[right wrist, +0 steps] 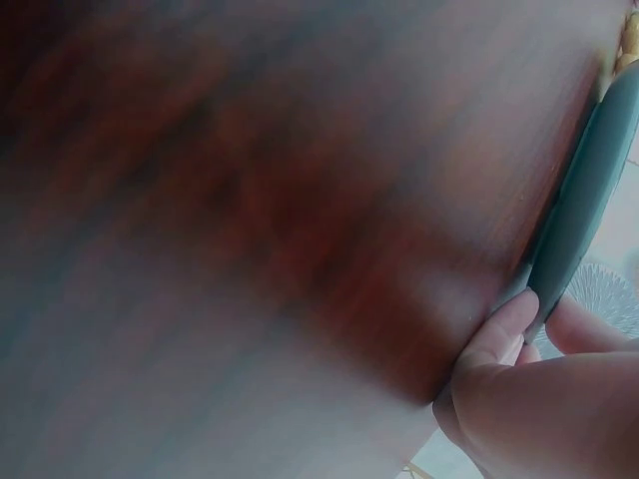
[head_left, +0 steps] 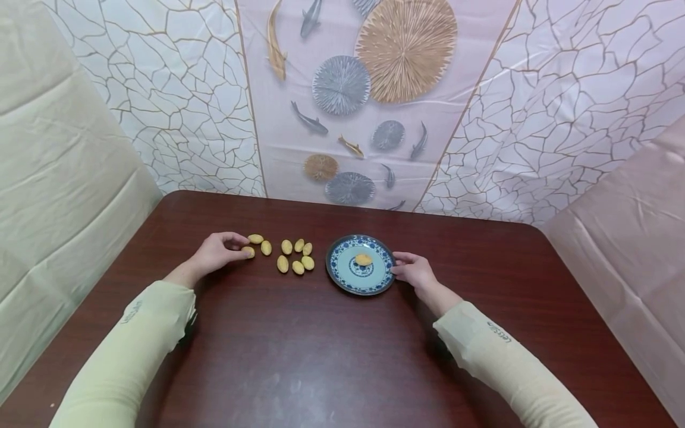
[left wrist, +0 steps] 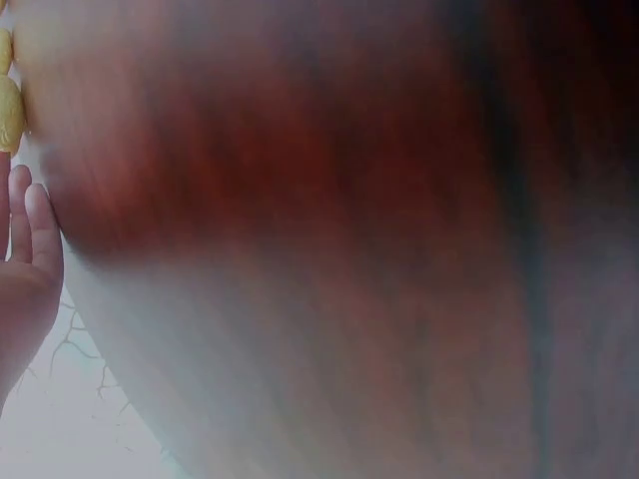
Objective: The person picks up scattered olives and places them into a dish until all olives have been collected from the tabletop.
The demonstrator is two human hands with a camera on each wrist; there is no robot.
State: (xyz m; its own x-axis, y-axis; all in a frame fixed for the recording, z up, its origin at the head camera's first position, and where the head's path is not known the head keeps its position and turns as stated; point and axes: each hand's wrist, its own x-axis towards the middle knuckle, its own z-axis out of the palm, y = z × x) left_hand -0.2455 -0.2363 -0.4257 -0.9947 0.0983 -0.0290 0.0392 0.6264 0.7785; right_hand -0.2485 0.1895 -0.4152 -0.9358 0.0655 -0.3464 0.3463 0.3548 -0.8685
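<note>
Left of the plate (head_left: 377, 276), our left hand (head_left: 214, 252) pinches the outermost yellow oval (head_left: 248, 252) between thumb and fingers; our right hand (head_left: 416, 273) clamps the plate's right edge. We judge: picking up; next calls for a clean lift.

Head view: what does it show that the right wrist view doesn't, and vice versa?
Only the head view shows the left hand at a yellow piece, and the plate's blue pattern with another yellow piece on it.

Only the right wrist view shows the plate edge-on, with the right hand gripping its rim from both sides.

Both show the plate, right hand, table, wall covering and something yellow, cut off at the wrist view's edge.
</note>
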